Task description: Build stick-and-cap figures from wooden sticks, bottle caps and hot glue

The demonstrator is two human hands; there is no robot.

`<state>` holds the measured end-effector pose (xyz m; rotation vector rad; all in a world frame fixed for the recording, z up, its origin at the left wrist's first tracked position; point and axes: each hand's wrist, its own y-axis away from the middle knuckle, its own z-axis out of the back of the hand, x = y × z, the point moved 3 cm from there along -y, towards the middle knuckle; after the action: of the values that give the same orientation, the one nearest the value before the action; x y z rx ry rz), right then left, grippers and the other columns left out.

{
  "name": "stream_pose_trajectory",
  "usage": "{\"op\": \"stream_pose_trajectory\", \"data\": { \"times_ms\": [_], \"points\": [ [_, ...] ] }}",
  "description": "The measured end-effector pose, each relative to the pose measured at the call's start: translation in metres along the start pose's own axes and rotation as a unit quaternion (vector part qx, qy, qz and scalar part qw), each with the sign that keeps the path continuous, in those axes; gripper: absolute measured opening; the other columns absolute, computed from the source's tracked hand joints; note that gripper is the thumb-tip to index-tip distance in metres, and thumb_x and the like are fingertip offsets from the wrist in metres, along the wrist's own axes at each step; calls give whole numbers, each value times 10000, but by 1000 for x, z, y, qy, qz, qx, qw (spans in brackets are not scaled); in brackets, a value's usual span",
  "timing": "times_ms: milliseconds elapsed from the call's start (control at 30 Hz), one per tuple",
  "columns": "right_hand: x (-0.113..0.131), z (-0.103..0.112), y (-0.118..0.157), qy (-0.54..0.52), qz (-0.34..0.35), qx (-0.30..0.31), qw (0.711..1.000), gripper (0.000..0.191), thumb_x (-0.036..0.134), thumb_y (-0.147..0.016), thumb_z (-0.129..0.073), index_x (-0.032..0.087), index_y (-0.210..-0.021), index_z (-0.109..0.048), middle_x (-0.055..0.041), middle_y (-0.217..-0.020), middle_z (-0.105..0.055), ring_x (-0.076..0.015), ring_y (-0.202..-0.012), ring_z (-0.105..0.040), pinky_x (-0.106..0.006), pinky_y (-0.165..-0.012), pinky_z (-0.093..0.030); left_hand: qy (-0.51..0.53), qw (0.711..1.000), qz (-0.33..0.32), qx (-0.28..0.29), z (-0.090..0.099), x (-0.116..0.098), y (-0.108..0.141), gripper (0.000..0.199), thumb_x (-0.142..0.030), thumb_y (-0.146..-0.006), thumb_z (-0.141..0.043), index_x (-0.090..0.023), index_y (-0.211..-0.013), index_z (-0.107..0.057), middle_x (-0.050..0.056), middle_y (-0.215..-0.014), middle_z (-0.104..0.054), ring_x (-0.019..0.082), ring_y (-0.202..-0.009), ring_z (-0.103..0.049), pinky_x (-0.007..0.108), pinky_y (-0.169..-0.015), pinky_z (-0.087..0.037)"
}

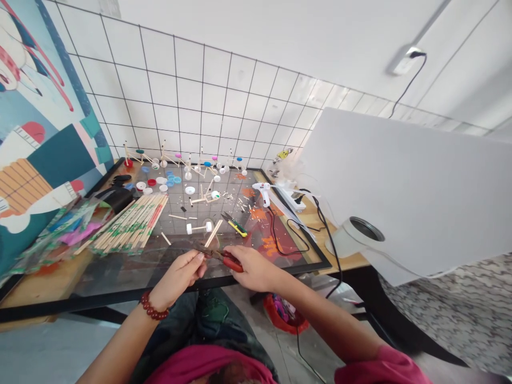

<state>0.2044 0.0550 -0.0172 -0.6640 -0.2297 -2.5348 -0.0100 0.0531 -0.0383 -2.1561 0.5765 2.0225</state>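
lap: magenta top and dark trousers at the bottom centre of the frame, nearest the lens.
left hand (pixel 182 274): lower centre, red bead bracelet (pixel 153 308) on the wrist; fingers pinched narrow on something small at the pliers' tip, too small to tell what.
right hand (pixel 252 268): lower centre, just right of the left hand, closed round the red handles of the pliers (pixel 224 258).
pliers: held over the near edge of the glass sheet (pixel 132 266), tip pointing left toward the left hand's fingertips.
glass sheet: black-framed, lies on the wooden table (pixel 40 285), mid frame.
chopstick bundle (pixel 134 221): left of centre, paper-sleeved sticks with green and red print; writing unreadable.
stick with white wheels (pixel 199 228): centre, on the glass, just above the hands.
utility knife (pixel 236 225): yellow-green, right of that axle.
bottle caps (pixel 166 181): blue, white, red, scattered upper centre-left.
stick models (pixel 200 166): row at the back by the tiled wall.
glue gun (pixel 264 191): white, right of centre, near a power strip (pixel 292 198) with black cords.
white board (pixel 404 186): right half of the frame.
poster (pixel 36 128): left edge, teal cartoon art, no legible text.
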Motion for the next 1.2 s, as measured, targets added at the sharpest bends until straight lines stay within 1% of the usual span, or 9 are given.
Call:
{"op": "stream_pose_trajectory", "data": {
  "times_ms": [100, 267, 433, 600, 733, 833, 933, 1067, 1200],
  "points": [
    [1, 1, -1, -3, -1, 4, 1000, 496, 133, -855, -626, 148, -1351, -653, -159, -1235, -774, -303, -1108, -735, -410, -981, -565, -34, 999, -4, -17, -2, -3, -2, 632, -808, -839, -667, -196, -717, -570, -40, -609, -483, 72, -507, -281, 235, -479, -170],
    [3, 6, -1, -21, 8, 0, 1000, 469, 122, -844, -631, 155, -1311, -657, -149, -1214, -775, -288, -1083, -734, -391, -974, -564, -24, 999, 1, -22, -4, -5, -5, 604, -800, -816, -678, -203, -806, -589, -33, -620, -514, 80, -500, -287, 243, -465, -163],
    [2, 7, -1, -32, -3, 19, 999, 490, 122, -832, -633, 164, -1321, -638, -144, -1226, -755, -295, -1104, -715, -417, -1000, -557, -27, 999, -1, -21, -4, -4, -6, 581, -777, -829, -672, -211, -757, -563, -37, -600, -492, 78, -494, -277, 242, -460, -159],
    [5, 11, 2, -60, 6, 42, 997, 623, 132, -811, -649, 175, -1425, -553, -155, -1339, -667, -296, -1227, -652, -444, -1089, -524, -49, 998, -13, -30, -5, -5, -6, 584, -752, -869, -644, -213, -679, -521, -38, -588, -470, 72, -489, -270, 239, -464, -163],
    [10, 14, 3, -77, 7, 46, 996, 621, 126, -813, -646, 169, -1422, -539, -172, -1374, -637, -314, -1278, -616, -487, -1125, -500, -47, 998, -10, -36, -6, -6, -5, 562, -753, -867, -643, -199, -776, -612, -22, -604, -534, 85, -494, -315, 245, -477, -184],
    [12, 15, 4, -72, 1, 49, 996, 589, 127, -818, -643, 176, -1398, -551, -161, -1341, -643, -313, -1272, -622, -484, -1125, -503, -46, 998, -7, -39, -6, -6, -4, 560, -750, -867, -645, -190, -852, -661, -2, -621, -582, 103, -511, -357, 252, -487, -203],
    [12, 15, 4, -77, 4, 38, 996, 574, 126, -819, -640, 190, -1384, -564, -148, -1324, -654, -311, -1275, -631, -477, -1127, -510, -68, 996, -19, -51, -6, -8, -3, 538, -726, -889, -638, -203, -765, -622, 4, -620, -585, 105, -514, -363, 258, -491, -224],
    [13, 17, 3, -95, 10, 26, 995, 581, 118, -819, -640, 171, -1394, -571, -165, -1369, -658, -317, -1306, -629, -491, -1151, -504, -94, 992, -39, -75, -6, -14, -1, 558, -710, -892, -648, -213, -654, -563, -5, -583, -539, 104, -513, -367, 257, -495, -255],
    [14, 19, 3, -89, 12, 27, 996, 616, 104, -807, -632, 167, -1415, -562, -163, -1381, -655, -312, -1316, -621, -487, -1153, -504, -77, 995, -29, -52, -8, -20, 0, 580, -748, -870, -649, -210, -662, -600, -37, -512, -459, 102, -482, -336, 246, -473, -237]
  ]
}}
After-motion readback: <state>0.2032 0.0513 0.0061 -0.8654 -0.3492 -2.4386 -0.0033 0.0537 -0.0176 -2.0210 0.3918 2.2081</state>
